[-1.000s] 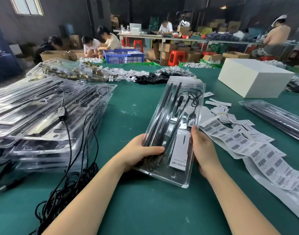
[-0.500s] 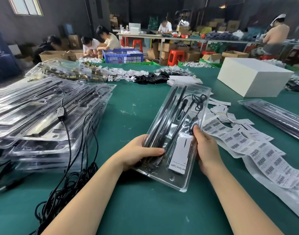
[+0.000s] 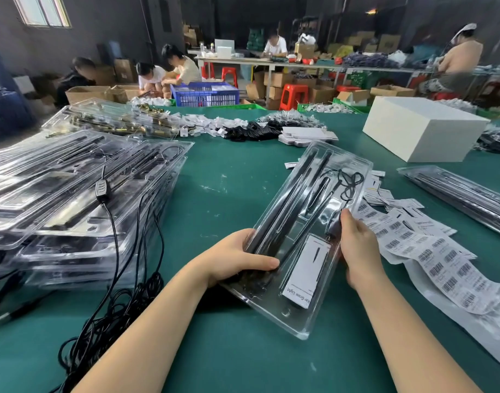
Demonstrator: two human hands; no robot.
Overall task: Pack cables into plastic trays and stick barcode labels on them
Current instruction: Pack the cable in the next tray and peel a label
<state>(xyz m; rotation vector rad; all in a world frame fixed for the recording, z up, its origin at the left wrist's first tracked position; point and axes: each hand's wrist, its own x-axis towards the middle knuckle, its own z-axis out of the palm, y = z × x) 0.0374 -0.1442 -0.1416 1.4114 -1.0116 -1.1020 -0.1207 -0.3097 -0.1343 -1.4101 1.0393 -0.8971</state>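
Observation:
A clear plastic tray [image 3: 297, 319] lies slanted on the green table, holding black light bars, a coiled black cable [image 3: 349, 182] and a white card. My left hand [image 3: 237, 258] grips the tray's left edge, thumb curled over the bars. At the tray's right edge my right hand [image 3: 356, 242] holds on, fingers wrapped round the rim near the cable plug. Strips of barcode labels [image 3: 430, 251] lie just right of the tray.
A tall stack of filled clear trays [image 3: 73, 194] stands at the left, with loose black cables [image 3: 115, 307] trailing off it. A white box [image 3: 421, 129] sits far right, another packed tray [image 3: 464, 194] beside it. People work in the background.
The tray's far end has swung to the right and slid over the nearer labels. Both hands keep their hold on it.

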